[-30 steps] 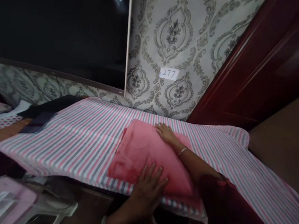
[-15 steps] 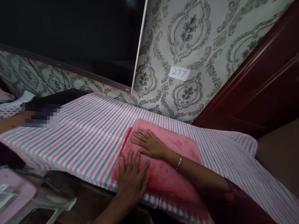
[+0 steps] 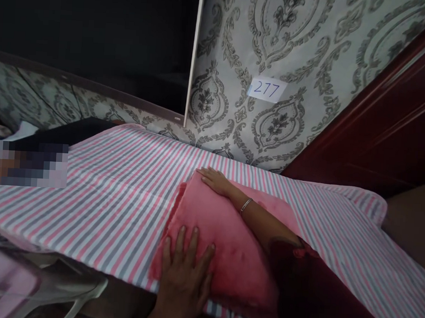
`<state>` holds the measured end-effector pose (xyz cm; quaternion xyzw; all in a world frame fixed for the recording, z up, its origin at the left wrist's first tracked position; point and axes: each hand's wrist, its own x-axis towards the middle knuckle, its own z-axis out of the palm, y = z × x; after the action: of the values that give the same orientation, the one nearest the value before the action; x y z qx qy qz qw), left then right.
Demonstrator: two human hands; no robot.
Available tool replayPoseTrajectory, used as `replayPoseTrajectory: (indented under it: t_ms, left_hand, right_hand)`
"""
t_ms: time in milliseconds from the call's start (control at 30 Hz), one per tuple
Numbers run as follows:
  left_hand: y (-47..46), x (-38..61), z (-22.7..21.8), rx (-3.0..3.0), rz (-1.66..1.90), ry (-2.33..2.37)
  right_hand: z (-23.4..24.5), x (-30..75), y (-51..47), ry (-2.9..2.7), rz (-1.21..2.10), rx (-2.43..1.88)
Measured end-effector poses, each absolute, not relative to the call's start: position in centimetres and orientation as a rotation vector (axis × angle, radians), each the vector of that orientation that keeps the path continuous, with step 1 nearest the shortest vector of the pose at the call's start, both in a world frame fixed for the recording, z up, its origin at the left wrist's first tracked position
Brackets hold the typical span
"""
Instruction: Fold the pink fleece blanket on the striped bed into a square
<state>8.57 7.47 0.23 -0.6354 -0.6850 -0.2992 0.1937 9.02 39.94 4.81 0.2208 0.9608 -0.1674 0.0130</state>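
Note:
A folded pink plush cloth (image 3: 226, 240) lies on a pink, grey and white striped sheet (image 3: 114, 196). Its left side shows a darker red, fuzzy layered edge. My left hand (image 3: 185, 274) rests palm down on the near left part of the cloth, fingers spread. On its far left corner lies my right hand (image 3: 216, 180), flat with the fingers stretched out and a silver bangle (image 3: 246, 206) at the wrist. Neither hand grips the cloth. My right sleeve covers part of its right side.
A large dark television screen (image 3: 97, 39) hangs on the patterned wall, beside a paper marked 277 (image 3: 268, 89). A dark red wooden panel (image 3: 378, 120) stands at right. A pink and white chair (image 3: 14, 276) is at lower left. A pixelated patch hides something at far left.
My right hand has slid away from me to the cloth's far left corner. My left hand stays on the near left part. The view has shifted slightly.

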Motion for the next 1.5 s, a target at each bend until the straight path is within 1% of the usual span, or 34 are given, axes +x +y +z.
replayPoseTrajectory:
  t_ms: [100, 300, 433, 533, 633, 700, 767, 833, 933, 1033, 1100, 1167, 1367, 1500]
  left_hand:
    - [7.5, 8.5, 0.2, -1.781, -0.826, -1.939]
    - [7.7, 8.0, 0.4, -1.800, -0.834, -1.897]
    - [7.8, 7.4, 0.2, -1.816, -0.864, -1.881]
    - [7.7, 7.5, 1.0, -1.807, -0.909, -1.834]
    - [7.8, 9.8, 3.1, -1.844, -1.001, -1.748]
    - [8.6, 12.9, 4.5, -2.074, -1.009, -1.580]
    - [9.9, 16.3, 5.1, -2.364, -0.920, -1.367]
    - [11.3, 19.3, 4.7, -2.505, -0.777, -1.290]
    - [12.7, 21.5, 2.6, -2.481, -0.649, -1.344]
    - [12.8, 21.5, 0.6, -2.445, -0.624, -1.331]
    - [12.6, 21.1, 0.2, -2.438, -0.616, -1.328]
    - [12.4, 21.0, 0.4, -2.439, -0.599, -1.332]
    - [12.8, 21.2, 0.6, -2.426, -0.522, -1.324]
    - [12.7, 21.1, 0.4, -2.416, -0.523, -1.315]
  right_hand:
    - [5.4, 9.0, 39.4, 3.003, -0.506, 0.718]
    - [8.6, 10.8, 36.5, 3.102, -0.316, 0.887]
    - [9.9, 16.8, 32.4, 3.168, -0.243, 0.667]
    - [10.2, 23.2, 29.4, 3.150, -0.286, 0.528]
    - [10.3, 28.9, 27.9, 3.143, -0.386, 0.625]
    - [10.4, 31.5, 27.9, 3.125, -0.429, 0.721]
    - [10.1, 33.1, 28.4, 3.098, -0.440, 0.752]
    - [9.3, 33.7, 29.0, 3.096, -0.400, 0.718]
    - [7.6, 33.7, 30.3, 3.131, -0.296, 0.684]
    - [6.1, 33.2, 32.3, 3.159, -0.242, 0.721]
    - [5.6, 32.7, 34.2, 3.175, -0.235, 0.771]
    - [5.5, 32.2, 36.5, 3.158, -0.283, 0.866]
    - [5.3, 30.9, 43.0, 2.885, -0.649, 1.169]
    - [5.0, 30.5, 44.3, 2.849, -0.613, 1.257]
